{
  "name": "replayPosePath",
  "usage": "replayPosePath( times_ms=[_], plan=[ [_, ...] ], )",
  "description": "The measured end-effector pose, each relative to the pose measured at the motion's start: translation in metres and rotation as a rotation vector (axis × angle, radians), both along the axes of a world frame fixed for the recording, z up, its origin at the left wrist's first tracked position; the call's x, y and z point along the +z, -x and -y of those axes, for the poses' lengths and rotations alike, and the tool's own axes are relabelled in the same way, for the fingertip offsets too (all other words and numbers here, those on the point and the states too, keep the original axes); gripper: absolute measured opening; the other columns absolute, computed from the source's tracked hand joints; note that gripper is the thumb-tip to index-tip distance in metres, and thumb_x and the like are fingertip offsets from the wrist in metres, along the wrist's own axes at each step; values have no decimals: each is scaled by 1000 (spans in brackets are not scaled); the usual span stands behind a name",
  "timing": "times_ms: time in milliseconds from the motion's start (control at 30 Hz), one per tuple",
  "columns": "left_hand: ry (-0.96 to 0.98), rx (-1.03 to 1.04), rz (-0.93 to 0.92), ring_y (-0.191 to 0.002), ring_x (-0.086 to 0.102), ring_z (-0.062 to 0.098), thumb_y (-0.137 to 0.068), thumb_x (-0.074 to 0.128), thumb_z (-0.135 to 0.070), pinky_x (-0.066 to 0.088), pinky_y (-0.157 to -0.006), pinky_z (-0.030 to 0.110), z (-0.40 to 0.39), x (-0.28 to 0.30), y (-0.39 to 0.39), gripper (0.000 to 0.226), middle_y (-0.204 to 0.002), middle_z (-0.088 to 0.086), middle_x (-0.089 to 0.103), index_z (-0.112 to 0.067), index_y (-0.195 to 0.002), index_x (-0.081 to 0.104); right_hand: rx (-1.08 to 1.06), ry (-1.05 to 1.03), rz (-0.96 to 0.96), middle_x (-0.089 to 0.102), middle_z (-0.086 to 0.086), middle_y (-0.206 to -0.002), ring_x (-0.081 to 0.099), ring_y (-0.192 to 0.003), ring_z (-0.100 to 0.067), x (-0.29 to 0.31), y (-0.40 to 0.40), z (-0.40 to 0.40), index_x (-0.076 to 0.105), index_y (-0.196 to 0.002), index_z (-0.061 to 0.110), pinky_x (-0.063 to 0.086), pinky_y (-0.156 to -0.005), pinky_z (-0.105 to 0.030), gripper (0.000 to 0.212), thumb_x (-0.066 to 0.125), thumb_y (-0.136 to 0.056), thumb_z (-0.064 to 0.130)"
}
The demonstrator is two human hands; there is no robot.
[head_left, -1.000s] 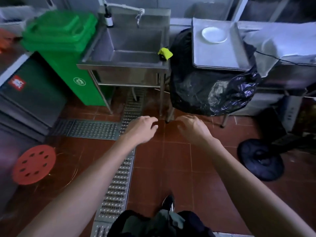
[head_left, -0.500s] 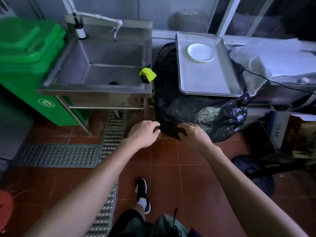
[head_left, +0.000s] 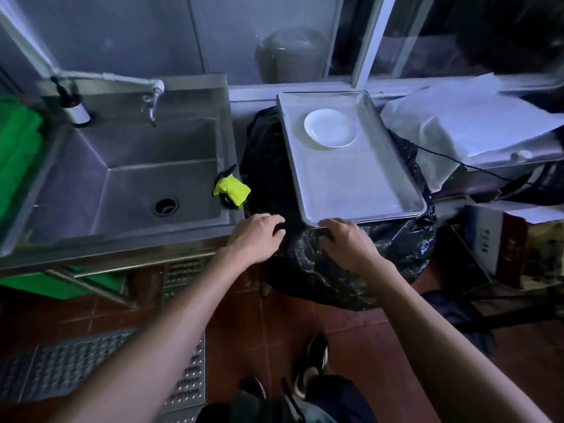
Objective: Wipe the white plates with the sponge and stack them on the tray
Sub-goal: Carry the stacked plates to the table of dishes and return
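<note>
Neither grip held anything. Your left hand (head_left: pixel 258 238) lay knuckles-up with its fingers loosely bent, the tips against the black bag (head_left: pixel 341 270), just beside the front right corner of the sink (head_left: pixel 134 184). Your right hand (head_left: pixel 345 242) rested its loosely curled fingers at the near rim of the tray (head_left: pixel 351 184); whether they touched the rim or only the bag under it could not be told.

Differences from half a second before:
- Both hands sat farther forward, at the tray's near edge, where earlier they hung over the red floor tiles (head_left: pixel 259 325) short of the bag.
- Sink, tray and bag filled more of the view, and the green bin (head_left: pixel 18 154) had slid mostly off the left edge.
- Both shoes (head_left: pixel 314 361) showed below, against one earlier.

Items:
- White plate (head_left: pixel 331 128): single, flat in the far half of the tray, well apart from both hands.
- Tray: metal, lying on top of the bag, to the right of the sink.
- Yellow item with black part (head_left: pixel 232 190): on the sink's right rim, between basin and bag, near your left hand but not touched; whether it was the sponge could not be told.
- Tap (head_left: pixel 151 105) and dark bottle (head_left: pixel 73 105): at the sink's back edge.
- Pale sheet (head_left: pixel 473 123): spread to the right of the tray.
</note>
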State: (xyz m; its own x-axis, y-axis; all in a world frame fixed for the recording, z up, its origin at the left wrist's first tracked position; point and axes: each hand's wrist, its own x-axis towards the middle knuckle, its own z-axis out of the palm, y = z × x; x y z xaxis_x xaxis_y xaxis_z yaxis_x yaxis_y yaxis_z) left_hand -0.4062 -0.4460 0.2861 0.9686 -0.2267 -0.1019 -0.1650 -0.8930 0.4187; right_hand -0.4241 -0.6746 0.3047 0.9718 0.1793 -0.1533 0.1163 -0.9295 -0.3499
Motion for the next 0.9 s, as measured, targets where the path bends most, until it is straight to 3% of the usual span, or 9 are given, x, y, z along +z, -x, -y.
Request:
replayPosePath(
  times_ms=[267,600,767,900],
  plan=[
    [205,121,-85,-124,58,22,-98,58,-38,49,-102,42,51,-13,-136,49,-135,-8,64,-30,-146,51,5,1,-47,49,4,-149,47,-131,-26,-27,-142,52,50,-143,26,43,-103,-42,43,50,-100,31],
    [327,286,-133,-127,59,18,-100,56,-38,51,-104,36,122,-30,-305,45,-144,-4,59,-27,-144,53,75,-39,-24,54,3,-145,52,-126,-27,-41,-336,127,56,-138,22,46,-100,-43,40,52,-99,27],
    [402,397,-131,-124,58,13,-99,60,-31,45,-95,25,136,-42,-357,40,-137,-3,62,-27,-138,60,29,-97,4,57,1,-141,53,-122,-29,-48,-402,141,59,-134,20,50,-93,-43,37,53,-98,24],
    [526,513,-158,-121,58,10,-96,62,-27,47,-95,27,144,-57,-396,36,-132,-4,64,-27,-132,64,0,-120,-15,53,-2,-144,49,-125,-31,-64,-437,143,58,-135,17,50,-94,-44,38,54,-97,21]
  ],
)
